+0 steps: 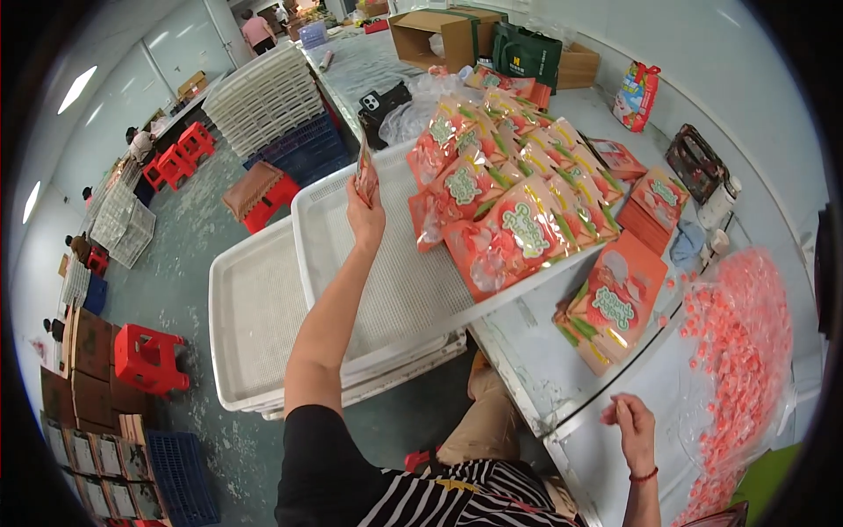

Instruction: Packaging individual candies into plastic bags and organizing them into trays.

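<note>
On the near left floor stands a red stool (pixel 149 356), with brown cardboard boxes (pixel 90 351) and a blue crate (pixel 183 474) nearer still. Farther off on the left are more red stools (pixel 175 164), and a person in a pink top (pixel 258 33) stands at the far end of the room. On the far part of the table, an open cardboard box (pixel 424 39) sits left of a dark green bag (pixel 527 58); a phone (pixel 371 102) lies near the left edge. On the right, a red-and-white packet (pixel 637 97) stands by the wall, beyond a white bottle (pixel 720 202) and a blue cloth (pixel 688 244).
</note>
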`<state>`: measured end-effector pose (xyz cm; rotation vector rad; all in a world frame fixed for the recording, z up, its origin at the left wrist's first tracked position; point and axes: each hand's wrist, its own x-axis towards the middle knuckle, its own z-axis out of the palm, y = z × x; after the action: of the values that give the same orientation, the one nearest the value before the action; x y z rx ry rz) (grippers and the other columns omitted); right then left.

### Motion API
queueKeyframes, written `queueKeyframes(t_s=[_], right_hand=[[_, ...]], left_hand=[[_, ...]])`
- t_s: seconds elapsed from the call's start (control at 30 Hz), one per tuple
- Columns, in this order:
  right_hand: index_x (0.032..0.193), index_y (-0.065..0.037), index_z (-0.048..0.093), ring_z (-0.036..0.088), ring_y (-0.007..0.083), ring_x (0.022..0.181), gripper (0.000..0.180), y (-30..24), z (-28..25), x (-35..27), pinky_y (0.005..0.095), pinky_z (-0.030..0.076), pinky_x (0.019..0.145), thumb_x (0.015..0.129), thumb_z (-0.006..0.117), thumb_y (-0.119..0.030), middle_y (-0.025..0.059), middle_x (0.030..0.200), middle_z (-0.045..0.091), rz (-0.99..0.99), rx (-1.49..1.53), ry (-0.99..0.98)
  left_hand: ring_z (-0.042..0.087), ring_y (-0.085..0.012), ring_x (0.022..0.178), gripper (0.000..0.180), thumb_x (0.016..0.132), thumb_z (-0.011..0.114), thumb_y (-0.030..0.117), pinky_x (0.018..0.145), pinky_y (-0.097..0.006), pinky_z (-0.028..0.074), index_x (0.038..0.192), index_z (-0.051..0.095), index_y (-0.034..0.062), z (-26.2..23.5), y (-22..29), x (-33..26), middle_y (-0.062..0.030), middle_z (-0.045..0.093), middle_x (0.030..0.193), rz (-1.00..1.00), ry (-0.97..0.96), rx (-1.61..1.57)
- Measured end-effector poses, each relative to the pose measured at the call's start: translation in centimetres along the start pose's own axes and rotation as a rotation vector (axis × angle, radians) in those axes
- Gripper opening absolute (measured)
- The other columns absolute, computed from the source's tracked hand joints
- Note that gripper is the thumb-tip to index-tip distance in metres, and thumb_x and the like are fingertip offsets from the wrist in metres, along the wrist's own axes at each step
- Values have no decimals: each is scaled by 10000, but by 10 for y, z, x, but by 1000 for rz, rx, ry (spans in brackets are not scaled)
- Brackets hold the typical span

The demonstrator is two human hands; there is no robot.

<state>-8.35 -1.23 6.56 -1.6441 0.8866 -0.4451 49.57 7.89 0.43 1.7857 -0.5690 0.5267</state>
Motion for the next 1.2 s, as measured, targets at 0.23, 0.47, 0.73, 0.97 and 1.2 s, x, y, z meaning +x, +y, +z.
queueKeyframes(t_s=[0.23, 0.47, 0.73, 0.97, 1.2], right_hand=[[1030, 43, 586, 612, 139, 687, 283, 19, -7, 3, 269, 510, 658, 983, 478, -214, 71, 768, 632, 141, 57, 151], [1110, 41, 595, 599, 167, 735, 369, 49, -1, 15, 299, 514, 690, 980, 493, -288, 102, 845, 631, 272, 40, 149], [1048, 0, 622, 594, 141, 717, 344, 65, 2, 48, 271, 503, 669, 972, 507, -314, 64, 815, 644, 278, 25, 56], [1004, -7, 630, 587, 130, 720, 333, 63, 10, 36, 268, 494, 665, 975, 506, -314, 49, 807, 638, 285, 73, 82], [841, -2, 601, 553, 125, 638, 343, 94, 5, -1, 257, 460, 600, 985, 463, -282, 44, 710, 596, 167, 35, 178]], left_hand=[[555, -419, 1073, 497, 868, 607, 186, 890, -433, 447, 1307, 426, 38, 94, -34, 44, -248, 574, 1161, -86, -52, 83], [461, -386, 1191, 804, 765, 710, 452, 1017, -412, 373, 1354, 375, 19, 167, -33, 41, -257, 474, 1283, -64, -156, 51], [309, -398, 1309, 1069, 677, 751, 543, 1094, -460, 267, 1428, 205, 13, 186, -62, 39, -241, 331, 1405, 129, -206, 54], [233, -395, 1359, 1200, 604, 739, 662, 1118, -473, 215, 1449, 152, 44, 169, -33, 38, -237, 250, 1456, -74, -361, 108], [291, -373, 1339, 1265, 547, 767, 664, 1096, -425, 276, 1439, 166, -2, 177, -1, 29, -235, 319, 1419, -198, -497, 353]])
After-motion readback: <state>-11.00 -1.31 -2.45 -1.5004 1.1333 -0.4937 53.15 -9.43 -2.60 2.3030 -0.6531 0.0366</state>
